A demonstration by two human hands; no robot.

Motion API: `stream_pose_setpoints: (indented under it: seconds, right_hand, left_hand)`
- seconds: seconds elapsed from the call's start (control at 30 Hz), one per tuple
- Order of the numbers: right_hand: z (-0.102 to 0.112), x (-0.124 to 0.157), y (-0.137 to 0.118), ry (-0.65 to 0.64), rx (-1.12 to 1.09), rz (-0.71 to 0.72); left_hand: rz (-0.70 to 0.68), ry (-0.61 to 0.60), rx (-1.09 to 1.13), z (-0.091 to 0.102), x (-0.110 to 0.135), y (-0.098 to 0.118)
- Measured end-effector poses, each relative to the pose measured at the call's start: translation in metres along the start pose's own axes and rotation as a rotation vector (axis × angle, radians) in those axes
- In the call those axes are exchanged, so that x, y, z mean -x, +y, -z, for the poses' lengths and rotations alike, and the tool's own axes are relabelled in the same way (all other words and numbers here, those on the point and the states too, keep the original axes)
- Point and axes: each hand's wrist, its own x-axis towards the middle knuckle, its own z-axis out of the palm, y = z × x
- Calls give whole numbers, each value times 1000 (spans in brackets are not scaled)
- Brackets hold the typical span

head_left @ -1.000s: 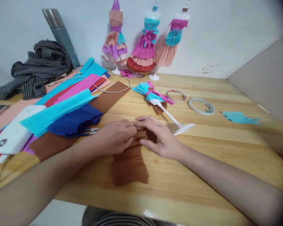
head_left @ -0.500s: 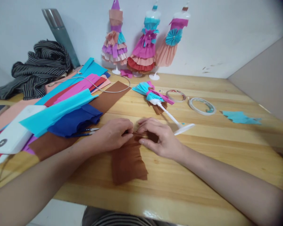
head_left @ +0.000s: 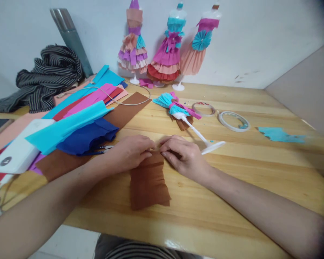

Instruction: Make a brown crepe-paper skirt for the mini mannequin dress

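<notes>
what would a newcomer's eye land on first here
Probably the three little dressed figures, standing in a row before the wall at the back. Next, the pile of bright coloured sheets spread across the table's left side. Then the left hand and right hand, fingertips close together at the brown piece's far end.

Striped cloth (head_left: 54,72) beside a steel-topped flask (head_left: 74,45), pale wall (head_left: 248,39) behind.

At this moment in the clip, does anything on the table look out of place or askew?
Yes: one turquoise-and-magenta miniature dress form lies tipped over beyond the right hand, its white base tilted, while three others stand upright.
</notes>
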Motion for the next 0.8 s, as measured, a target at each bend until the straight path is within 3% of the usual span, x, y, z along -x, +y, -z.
stream_pose_setpoints:
  seconds: [0.43,0.57,0.73,0.8]
  right_hand:
    - [1,0,-1,-10,1,-11]
    - [4,0,-2,-5,-5,11]
    - [3,0,-1,-48,-3,26]
    - [3,-1,-2,-30,-28,45]
  left_hand:
    - [17,-20,-101,4,0,2]
    - [-10,49,-73,3,1,2]
    - [-141,118,-27,-2,3,5]
    - [-117,138,75,-4,4,6]
